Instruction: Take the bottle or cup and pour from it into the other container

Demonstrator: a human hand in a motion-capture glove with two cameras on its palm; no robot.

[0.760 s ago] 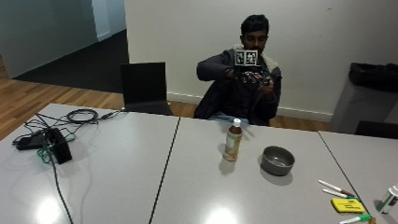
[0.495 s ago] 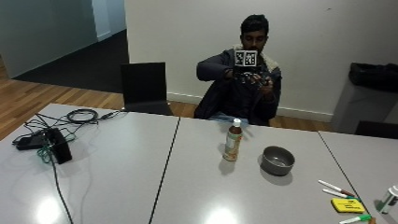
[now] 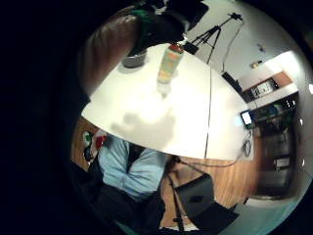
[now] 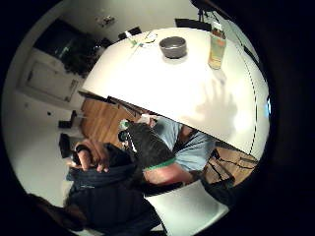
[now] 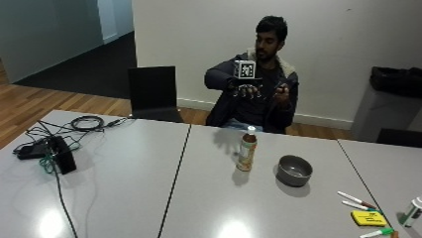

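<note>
Fingers [image 5: 247,91] hang loose above grey table [image 5: 198,198], white wall [image 5: 330,49] behind.

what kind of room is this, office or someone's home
Most likely an office or meeting room, not a home: long grey tables pushed together, marker pens with a yellow sticky pad, and a camera tripod standing against the wall.

Pale grey tables [image 5: 131,188] stand pushed together, ceiling light glaring off their tops; a black chair [image 5: 153,94] stands behind them; the white wall [image 5: 198,39] meets a wooden floor [image 5: 39,101]; dark carpet [image 5: 92,69] beyond.
</note>
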